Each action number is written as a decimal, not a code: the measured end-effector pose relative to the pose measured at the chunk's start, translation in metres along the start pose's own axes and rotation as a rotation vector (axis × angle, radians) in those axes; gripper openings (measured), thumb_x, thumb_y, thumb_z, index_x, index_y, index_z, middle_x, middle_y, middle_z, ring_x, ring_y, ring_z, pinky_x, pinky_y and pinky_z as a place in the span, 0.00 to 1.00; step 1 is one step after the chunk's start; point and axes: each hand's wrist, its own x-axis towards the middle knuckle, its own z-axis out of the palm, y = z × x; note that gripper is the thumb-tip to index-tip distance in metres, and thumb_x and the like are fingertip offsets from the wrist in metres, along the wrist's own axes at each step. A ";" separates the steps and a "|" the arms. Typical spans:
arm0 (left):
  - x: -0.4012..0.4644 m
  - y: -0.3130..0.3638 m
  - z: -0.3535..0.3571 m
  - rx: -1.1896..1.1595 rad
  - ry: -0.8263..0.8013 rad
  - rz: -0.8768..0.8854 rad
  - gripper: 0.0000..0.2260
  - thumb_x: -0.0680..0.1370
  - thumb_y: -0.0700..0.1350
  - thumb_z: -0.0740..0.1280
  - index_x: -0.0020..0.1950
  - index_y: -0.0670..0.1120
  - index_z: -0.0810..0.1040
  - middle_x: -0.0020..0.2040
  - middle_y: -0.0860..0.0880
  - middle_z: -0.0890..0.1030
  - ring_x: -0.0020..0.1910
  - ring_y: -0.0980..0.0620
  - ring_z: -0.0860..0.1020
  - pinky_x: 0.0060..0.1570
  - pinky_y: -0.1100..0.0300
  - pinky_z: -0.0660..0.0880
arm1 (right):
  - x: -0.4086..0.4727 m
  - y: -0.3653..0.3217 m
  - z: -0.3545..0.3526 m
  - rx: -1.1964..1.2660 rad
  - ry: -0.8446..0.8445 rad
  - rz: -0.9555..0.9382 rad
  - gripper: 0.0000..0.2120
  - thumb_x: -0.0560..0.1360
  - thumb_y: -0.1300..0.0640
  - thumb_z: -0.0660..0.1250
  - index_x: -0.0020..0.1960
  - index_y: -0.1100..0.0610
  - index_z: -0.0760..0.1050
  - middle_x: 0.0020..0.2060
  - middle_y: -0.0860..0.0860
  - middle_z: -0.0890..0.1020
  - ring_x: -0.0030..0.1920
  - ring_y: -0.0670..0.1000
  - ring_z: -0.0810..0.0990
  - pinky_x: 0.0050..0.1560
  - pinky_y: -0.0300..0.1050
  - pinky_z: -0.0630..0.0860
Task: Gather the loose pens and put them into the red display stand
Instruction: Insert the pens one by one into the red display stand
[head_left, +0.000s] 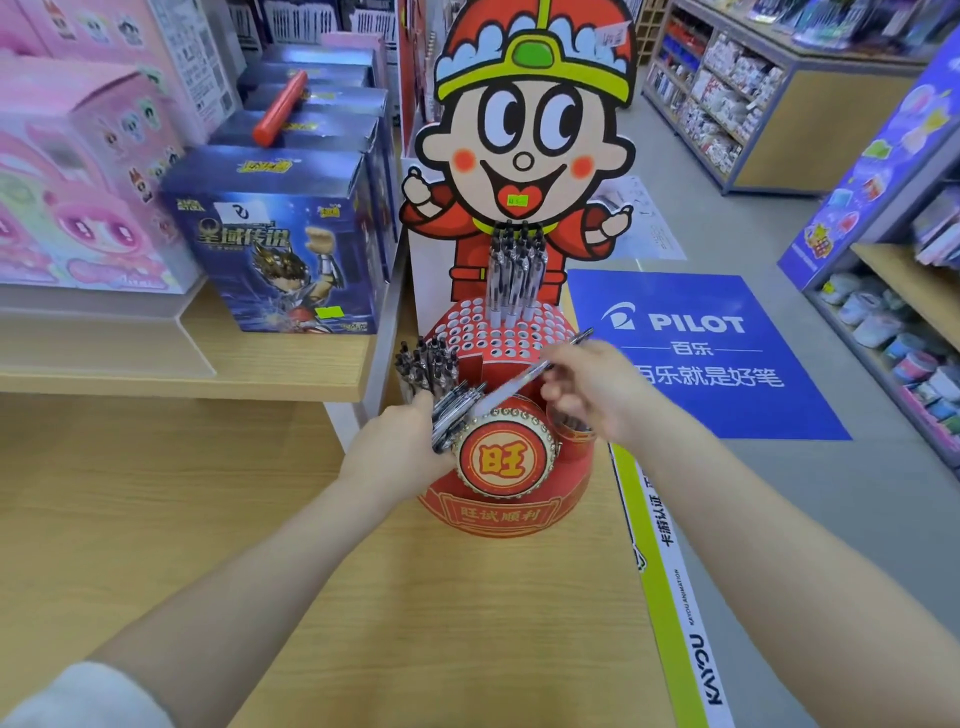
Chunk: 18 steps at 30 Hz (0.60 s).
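Pens (451, 410) sit bunched in the left hand (400, 441), its grip clamped on them against the red display stand (498, 499); how many is hard to make out. Right hand (592, 389) pinches a single pen (524, 382) slanted over the stand's holes, its tip blurred. More pens (514, 270) stand upright at the back. Bare bench (467, 623) spreads in front; its right edge drops to the aisle floor (831, 519).

surface (467, 623): pale wood-grain laminate, smooth, matt
red display stand (506, 512): printed cardboard, slight sheen
pens (511, 275): clear glossy plastic barrels, black caps
blue boxes (275, 239): glossy printed card
floor mat (727, 405): matt blue
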 end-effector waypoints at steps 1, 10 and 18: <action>0.001 -0.002 0.001 -0.002 -0.006 0.001 0.16 0.72 0.49 0.69 0.54 0.46 0.68 0.40 0.49 0.78 0.36 0.49 0.77 0.31 0.57 0.75 | 0.004 -0.008 -0.003 -0.005 0.054 -0.080 0.04 0.78 0.63 0.60 0.45 0.61 0.68 0.31 0.53 0.72 0.23 0.45 0.71 0.18 0.32 0.62; 0.011 0.002 0.001 -0.017 0.007 0.034 0.18 0.74 0.52 0.68 0.57 0.47 0.67 0.37 0.53 0.73 0.34 0.52 0.75 0.27 0.62 0.69 | 0.050 -0.028 -0.004 -0.635 0.313 -0.494 0.03 0.80 0.59 0.57 0.48 0.57 0.66 0.41 0.56 0.76 0.42 0.55 0.74 0.43 0.47 0.69; 0.015 -0.005 0.003 0.004 -0.004 0.049 0.17 0.74 0.52 0.67 0.56 0.46 0.67 0.37 0.54 0.72 0.34 0.53 0.73 0.28 0.63 0.70 | 0.066 -0.048 0.001 -0.978 0.275 -0.497 0.11 0.81 0.58 0.57 0.41 0.59 0.61 0.31 0.49 0.65 0.31 0.47 0.64 0.29 0.45 0.57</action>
